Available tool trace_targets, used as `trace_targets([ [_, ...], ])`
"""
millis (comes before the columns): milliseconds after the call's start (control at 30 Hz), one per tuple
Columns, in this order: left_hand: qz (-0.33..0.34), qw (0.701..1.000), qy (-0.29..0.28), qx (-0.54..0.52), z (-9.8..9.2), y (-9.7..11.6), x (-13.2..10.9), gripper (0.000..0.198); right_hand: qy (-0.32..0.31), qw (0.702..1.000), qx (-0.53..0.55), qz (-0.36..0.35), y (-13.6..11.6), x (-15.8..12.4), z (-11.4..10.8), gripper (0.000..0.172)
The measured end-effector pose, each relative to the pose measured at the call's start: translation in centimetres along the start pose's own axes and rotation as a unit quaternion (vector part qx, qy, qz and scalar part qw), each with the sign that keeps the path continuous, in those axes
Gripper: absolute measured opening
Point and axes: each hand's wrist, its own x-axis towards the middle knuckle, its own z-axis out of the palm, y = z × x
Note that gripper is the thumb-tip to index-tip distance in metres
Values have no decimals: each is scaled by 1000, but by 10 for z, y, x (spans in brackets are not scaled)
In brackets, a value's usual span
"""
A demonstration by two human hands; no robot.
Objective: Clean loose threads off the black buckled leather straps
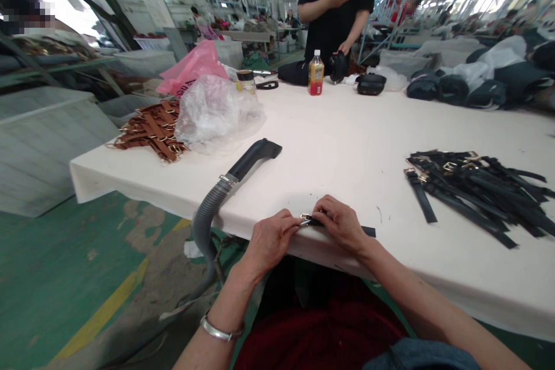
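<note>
At the table's near edge, my right hand (pixel 340 222) is closed on a black strap (pixel 368 231) with a metal buckle (pixel 306 218). The strap's free end sticks out to the right of that hand. Just left of the buckle, my left hand (pixel 273 237) has its thumb and fingers pinched together at a small shiny metal piece, too small to name. A pile of black straps (pixel 472 191) with gold-coloured buckles lies on the right of the table.
A grey hose with a black nozzle (pixel 255 156) rests over the white table's (pixel 329 139) edge. Brown straps (pixel 151 130), clear plastic (pixel 217 113) and a pink bag (pixel 195 66) lie left. A bottle (pixel 316 75) stands near a person (pixel 338 6) holding a phone.
</note>
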Motion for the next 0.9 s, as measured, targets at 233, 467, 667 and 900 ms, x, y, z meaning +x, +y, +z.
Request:
trace_targets([
  [233,-103,990,52,-79,-6,-8,-6,35,-161,987,22,17,-42,-41,-57,24],
  [467,-121,992,33,1,-1,12,17,36,-73,989,-111,63,-24,-50,-60,22],
  [667,-68,997,42,3,9,23,25,13,-68,980,-184,42,3,-31,-39,14],
  [900,-140,959,85,-232,17,16,15,12,21,995,-82,52,-1,-42,-31,15],
])
